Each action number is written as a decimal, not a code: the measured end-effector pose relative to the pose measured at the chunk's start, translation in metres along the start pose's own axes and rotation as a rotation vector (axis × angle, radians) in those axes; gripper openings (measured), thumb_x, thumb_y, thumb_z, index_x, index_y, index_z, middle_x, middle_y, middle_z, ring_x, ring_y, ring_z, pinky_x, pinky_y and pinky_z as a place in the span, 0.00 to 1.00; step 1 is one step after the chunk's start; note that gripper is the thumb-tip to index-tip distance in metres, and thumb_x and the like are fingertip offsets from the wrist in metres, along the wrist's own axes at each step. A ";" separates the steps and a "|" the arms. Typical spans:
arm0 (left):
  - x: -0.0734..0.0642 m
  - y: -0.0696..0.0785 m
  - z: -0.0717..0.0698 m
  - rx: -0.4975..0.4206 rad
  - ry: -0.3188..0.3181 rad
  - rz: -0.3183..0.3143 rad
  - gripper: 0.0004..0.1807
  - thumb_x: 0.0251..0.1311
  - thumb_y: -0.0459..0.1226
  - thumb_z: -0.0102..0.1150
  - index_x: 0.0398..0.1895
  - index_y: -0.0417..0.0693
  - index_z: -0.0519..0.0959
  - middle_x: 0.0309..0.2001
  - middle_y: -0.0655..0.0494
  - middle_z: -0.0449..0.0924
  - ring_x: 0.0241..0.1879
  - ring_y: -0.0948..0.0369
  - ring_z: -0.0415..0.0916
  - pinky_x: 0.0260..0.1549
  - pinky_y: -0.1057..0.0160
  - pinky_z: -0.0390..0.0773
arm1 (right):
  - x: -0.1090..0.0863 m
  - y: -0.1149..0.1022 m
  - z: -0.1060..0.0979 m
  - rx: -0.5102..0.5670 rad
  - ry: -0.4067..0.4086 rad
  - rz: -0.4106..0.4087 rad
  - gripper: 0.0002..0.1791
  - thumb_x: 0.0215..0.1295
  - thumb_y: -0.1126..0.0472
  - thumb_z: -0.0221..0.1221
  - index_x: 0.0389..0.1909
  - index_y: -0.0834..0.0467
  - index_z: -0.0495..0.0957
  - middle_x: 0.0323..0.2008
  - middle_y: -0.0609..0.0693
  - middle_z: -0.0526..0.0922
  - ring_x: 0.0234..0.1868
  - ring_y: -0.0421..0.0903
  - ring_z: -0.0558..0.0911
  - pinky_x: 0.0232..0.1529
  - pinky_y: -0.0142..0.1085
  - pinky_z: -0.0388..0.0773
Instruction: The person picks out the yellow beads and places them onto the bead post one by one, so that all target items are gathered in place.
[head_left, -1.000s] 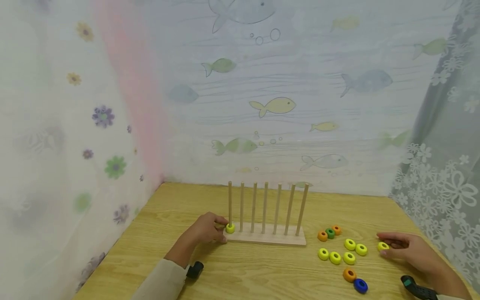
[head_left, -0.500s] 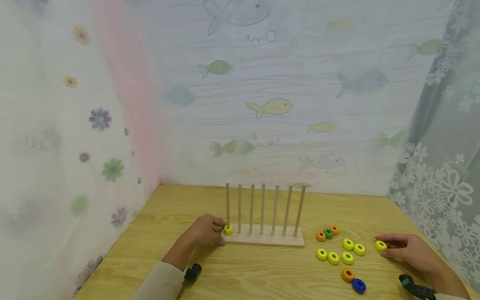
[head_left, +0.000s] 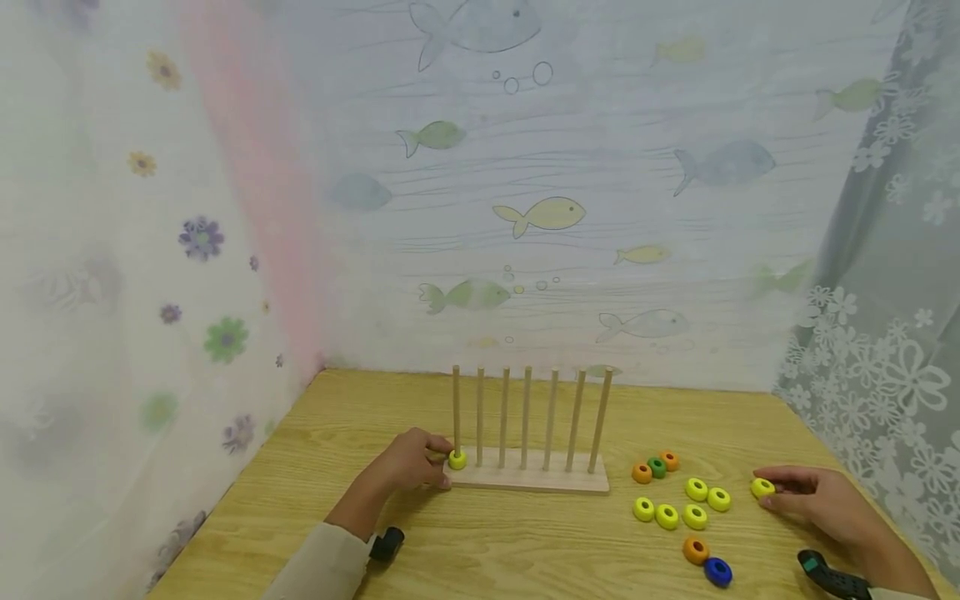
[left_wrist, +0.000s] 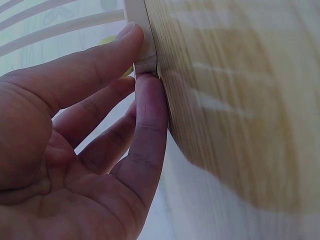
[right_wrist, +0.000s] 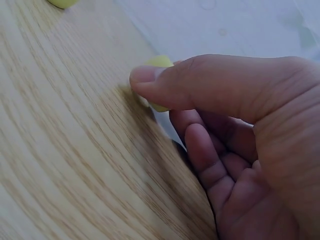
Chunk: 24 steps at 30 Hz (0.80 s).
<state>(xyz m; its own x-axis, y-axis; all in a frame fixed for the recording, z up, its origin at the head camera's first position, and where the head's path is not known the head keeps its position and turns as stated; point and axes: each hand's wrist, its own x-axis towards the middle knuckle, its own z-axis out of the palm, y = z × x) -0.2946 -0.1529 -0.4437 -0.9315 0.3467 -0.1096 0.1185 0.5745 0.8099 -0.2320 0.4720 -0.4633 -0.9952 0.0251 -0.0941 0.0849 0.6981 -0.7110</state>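
Note:
A wooden peg stand (head_left: 525, 476) with several upright pegs stands mid-table. One yellow ring (head_left: 457, 460) sits at the foot of its leftmost peg. My left hand (head_left: 411, 461) holds the stand's left end; in the left wrist view the thumb lies against the base (left_wrist: 146, 45) and a finger presses its end face. At the right, my right hand (head_left: 813, 497) pinches another yellow ring (head_left: 762, 488) between thumb and fingers, close to the tabletop. The right wrist view shows the thumb covering much of that ring (right_wrist: 161, 62).
Several loose yellow rings (head_left: 695, 517) lie between the stand and my right hand. Behind them are two orange rings and a green ring (head_left: 657, 467). Nearer me, an orange ring (head_left: 696, 550) touches a blue ring (head_left: 717, 572). A fish-patterned curtain (head_left: 555, 325) hangs at the table's back edge.
The held yellow ring has tilted or risen slightly in my right hand. My left hand stays at the stand's end. The whole view has shifted a little.

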 end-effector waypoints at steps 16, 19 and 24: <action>0.000 -0.001 0.000 0.017 0.003 0.006 0.32 0.53 0.30 0.78 0.64 0.40 0.81 0.69 0.38 0.75 0.60 0.41 0.80 0.43 0.52 0.87 | 0.000 -0.005 0.001 -0.004 0.062 -0.011 0.34 0.66 0.49 0.71 0.64 0.68 0.79 0.48 0.50 0.88 0.37 0.30 0.80 0.37 0.31 0.81; 0.002 -0.002 0.000 0.025 0.005 0.008 0.32 0.52 0.30 0.79 0.64 0.40 0.81 0.70 0.38 0.74 0.61 0.41 0.80 0.43 0.53 0.87 | 0.000 -0.005 0.001 -0.028 0.076 -0.033 0.33 0.66 0.48 0.70 0.63 0.67 0.80 0.47 0.50 0.89 0.36 0.31 0.81 0.36 0.32 0.81; 0.003 -0.003 0.000 0.027 0.004 0.001 0.32 0.52 0.30 0.79 0.63 0.41 0.82 0.70 0.39 0.74 0.60 0.42 0.80 0.42 0.53 0.87 | 0.002 -0.005 0.001 -0.060 0.081 -0.032 0.35 0.65 0.45 0.70 0.64 0.66 0.80 0.53 0.57 0.88 0.38 0.31 0.82 0.38 0.31 0.82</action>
<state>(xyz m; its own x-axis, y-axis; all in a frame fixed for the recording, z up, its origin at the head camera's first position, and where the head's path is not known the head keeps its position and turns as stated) -0.2977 -0.1532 -0.4467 -0.9328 0.3443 -0.1066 0.1284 0.5937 0.7944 -0.2345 0.4678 -0.4600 -0.9982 0.0579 -0.0137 0.0522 0.7412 -0.6692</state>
